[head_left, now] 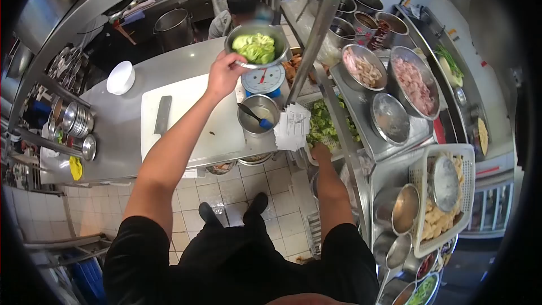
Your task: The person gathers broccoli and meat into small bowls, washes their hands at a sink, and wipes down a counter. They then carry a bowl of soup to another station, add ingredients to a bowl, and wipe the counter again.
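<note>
My left hand (223,74) grips the rim of a metal bowl (282,51), thumb over its edge. Cut green vegetable pieces (254,48) fill the bowl, which overlaps the back of a blue kitchen scale (263,81) in this view. My right hand (321,152) is down at the near end of a white basket (335,149) of broccoli (323,123); its fingers are hidden. Between my arms stands a metal pot (246,121) with a blue-headed brush (264,122) leaning in it. A cleaver (163,114) lies on the white cutting board (195,99) left of my forearm.
Printed paper slips (292,127) hang beside the basket, near a slanted metal post (319,34). Bowls of raw meat (415,79) stand on the right counter, with a white basket (473,175) of pale pieces nearer me. A white bowl (121,78) sits left. Beyond the counter is another person (243,3).
</note>
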`<state>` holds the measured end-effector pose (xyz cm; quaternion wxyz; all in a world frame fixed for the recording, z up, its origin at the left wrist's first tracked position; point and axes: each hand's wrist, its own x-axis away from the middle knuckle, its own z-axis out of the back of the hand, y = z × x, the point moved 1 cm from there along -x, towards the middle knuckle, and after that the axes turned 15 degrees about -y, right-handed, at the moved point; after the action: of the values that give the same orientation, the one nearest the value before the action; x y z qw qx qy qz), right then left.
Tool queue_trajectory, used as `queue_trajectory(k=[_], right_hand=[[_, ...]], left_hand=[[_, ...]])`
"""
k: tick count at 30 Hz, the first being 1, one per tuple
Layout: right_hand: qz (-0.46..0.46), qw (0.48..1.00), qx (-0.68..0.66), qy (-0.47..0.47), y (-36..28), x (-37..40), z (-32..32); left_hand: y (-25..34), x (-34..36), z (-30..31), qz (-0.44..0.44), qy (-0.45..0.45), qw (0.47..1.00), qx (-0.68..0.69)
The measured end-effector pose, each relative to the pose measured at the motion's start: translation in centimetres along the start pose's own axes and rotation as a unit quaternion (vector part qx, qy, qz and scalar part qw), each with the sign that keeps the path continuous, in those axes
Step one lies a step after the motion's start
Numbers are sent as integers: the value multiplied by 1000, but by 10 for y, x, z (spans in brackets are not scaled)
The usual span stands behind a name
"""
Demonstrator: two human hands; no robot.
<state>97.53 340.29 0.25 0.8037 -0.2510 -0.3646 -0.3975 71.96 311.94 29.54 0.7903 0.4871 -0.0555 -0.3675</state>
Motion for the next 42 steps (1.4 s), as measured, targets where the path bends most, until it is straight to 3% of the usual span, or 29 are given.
queue_trajectory(k=[3, 6, 9, 15, 21, 27, 30, 32, 34, 35, 37, 39, 42], right_hand=[[27, 998, 49, 10, 21, -40, -21], [11, 993, 102, -65, 27, -49, -18], [-45, 993, 83, 77, 29, -41, -27], [-13, 995, 94, 10, 27, -19, -9], [-33, 997, 46, 48, 36, -60, -29], [-39, 997, 31, 55, 28, -42, -18], [0, 983, 11, 185, 54, -95, -42], [25, 986, -62, 154, 40, -32, -5], [74, 965, -136, 210, 26, 6, 8], [111, 938, -172, 279, 24, 17, 6], [197, 892, -244, 326, 10, 39, 3], [288, 858, -318, 282, -20, 115, 7], [453, 765, -396, 232, -77, 196, 24]], left_hand=[[-5, -21, -5, 19, 21, 999, -19], [-6, -23, -3, 32, 12, 997, -70], [-15, -21, -4, 16, 30, 996, -87], [-13, -15, -4, 41, 35, 998, -35], [-13, -14, -3, 24, 37, 998, -45], [-7, -10, 1, 60, 54, 997, 7], [-14, -6, 7, 23, 74, 995, 59], [-10, -3, 12, 94, 90, 981, 143], [-8, -1, 13, 148, 95, 961, 214], [-9, -3, 12, 167, 95, 951, 243], [-8, -7, 11, 209, 84, 931, 288], [0, -10, 9, 256, 58, 909, 322], [-2, -18, 10, 288, 67, 896, 331]])
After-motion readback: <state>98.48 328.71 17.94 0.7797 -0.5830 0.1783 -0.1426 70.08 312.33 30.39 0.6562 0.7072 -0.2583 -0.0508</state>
